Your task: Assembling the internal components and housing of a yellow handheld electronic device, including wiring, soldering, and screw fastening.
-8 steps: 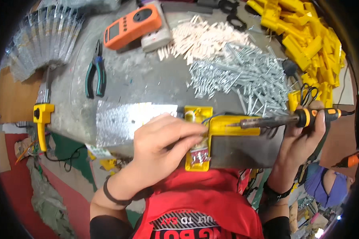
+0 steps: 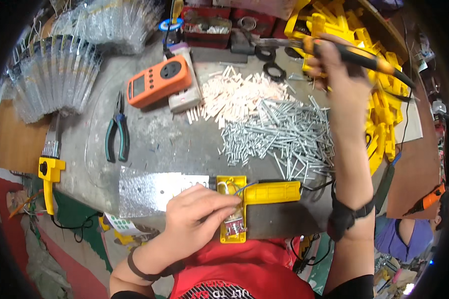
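While left hand stays, soldering iron withdrawn

Right hand, gripping soldering iron, shifted from the near side of the bench to the far right, beside the yellow parts. Iron tip no longer over the yellow handle. View tilted farther up; red bin now visible.

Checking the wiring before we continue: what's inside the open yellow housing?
Inside the yellow housing are a white wire, a blue wire and, toward the lower end, a dark red part. The left hand covers some of the middle; what lies beneath it cannot be seen.
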`<state>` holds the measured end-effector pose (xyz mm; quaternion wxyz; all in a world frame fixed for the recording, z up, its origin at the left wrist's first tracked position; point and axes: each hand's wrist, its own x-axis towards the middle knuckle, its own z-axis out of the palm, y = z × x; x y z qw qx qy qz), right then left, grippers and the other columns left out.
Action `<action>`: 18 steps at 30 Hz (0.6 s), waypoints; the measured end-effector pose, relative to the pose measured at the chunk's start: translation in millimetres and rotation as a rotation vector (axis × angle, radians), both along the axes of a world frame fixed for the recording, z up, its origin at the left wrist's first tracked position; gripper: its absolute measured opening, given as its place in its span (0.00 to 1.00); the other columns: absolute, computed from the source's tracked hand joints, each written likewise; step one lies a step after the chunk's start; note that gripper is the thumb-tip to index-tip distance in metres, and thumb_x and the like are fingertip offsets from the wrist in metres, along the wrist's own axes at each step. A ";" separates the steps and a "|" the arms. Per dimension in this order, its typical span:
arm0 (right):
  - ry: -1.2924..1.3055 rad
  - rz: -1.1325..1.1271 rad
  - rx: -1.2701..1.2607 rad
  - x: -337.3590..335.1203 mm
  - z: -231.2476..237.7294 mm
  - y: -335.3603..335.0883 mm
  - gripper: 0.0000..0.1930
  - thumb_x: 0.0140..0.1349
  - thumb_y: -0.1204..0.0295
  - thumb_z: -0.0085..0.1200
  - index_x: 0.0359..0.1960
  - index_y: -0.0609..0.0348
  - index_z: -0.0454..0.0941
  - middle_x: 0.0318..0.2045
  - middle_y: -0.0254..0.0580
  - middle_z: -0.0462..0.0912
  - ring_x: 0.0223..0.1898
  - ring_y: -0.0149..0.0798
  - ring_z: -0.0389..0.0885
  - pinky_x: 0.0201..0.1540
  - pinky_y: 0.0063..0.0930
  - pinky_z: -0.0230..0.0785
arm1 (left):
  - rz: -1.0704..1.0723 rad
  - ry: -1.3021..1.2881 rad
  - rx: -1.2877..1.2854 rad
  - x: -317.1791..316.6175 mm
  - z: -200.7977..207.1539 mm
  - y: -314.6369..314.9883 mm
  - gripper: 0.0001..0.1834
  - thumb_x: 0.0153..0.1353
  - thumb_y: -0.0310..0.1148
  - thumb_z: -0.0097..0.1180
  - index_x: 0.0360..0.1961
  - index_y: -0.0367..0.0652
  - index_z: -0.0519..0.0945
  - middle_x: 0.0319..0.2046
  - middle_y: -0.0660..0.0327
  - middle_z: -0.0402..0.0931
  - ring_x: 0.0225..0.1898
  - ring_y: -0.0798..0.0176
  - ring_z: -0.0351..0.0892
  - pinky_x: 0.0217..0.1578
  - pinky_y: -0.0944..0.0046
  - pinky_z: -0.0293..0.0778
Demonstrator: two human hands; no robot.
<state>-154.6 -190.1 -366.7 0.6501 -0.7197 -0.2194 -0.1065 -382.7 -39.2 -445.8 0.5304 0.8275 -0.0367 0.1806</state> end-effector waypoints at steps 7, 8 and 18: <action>-0.237 0.032 -0.206 107.0 -58.9 64.3 0.21 0.61 0.72 0.55 0.56 0.65 0.74 0.37 0.46 0.84 0.37 0.35 0.81 0.45 0.29 0.74 | -0.022 -0.054 -0.021 6.0 -1.9 -3.5 0.12 0.49 0.21 0.67 0.37 0.41 0.86 0.28 0.58 0.83 0.26 0.57 0.79 0.29 0.62 0.73; -0.073 0.089 -0.156 116.8 -65.0 55.5 0.24 0.60 0.72 0.54 0.59 0.65 0.71 0.37 0.46 0.84 0.35 0.35 0.81 0.43 0.29 0.74 | -0.024 -0.055 -0.021 8.5 -0.7 -4.2 0.12 0.49 0.21 0.67 0.37 0.41 0.86 0.28 0.58 0.83 0.26 0.57 0.79 0.29 0.62 0.73; 0.209 0.194 0.205 81.8 -35.8 50.1 0.19 0.64 0.69 0.57 0.55 0.61 0.73 0.34 0.44 0.84 0.27 0.28 0.79 0.26 0.18 0.69 | -0.005 -0.035 0.013 6.1 -0.2 -1.8 0.11 0.49 0.22 0.68 0.37 0.41 0.86 0.28 0.58 0.83 0.27 0.58 0.80 0.29 0.63 0.74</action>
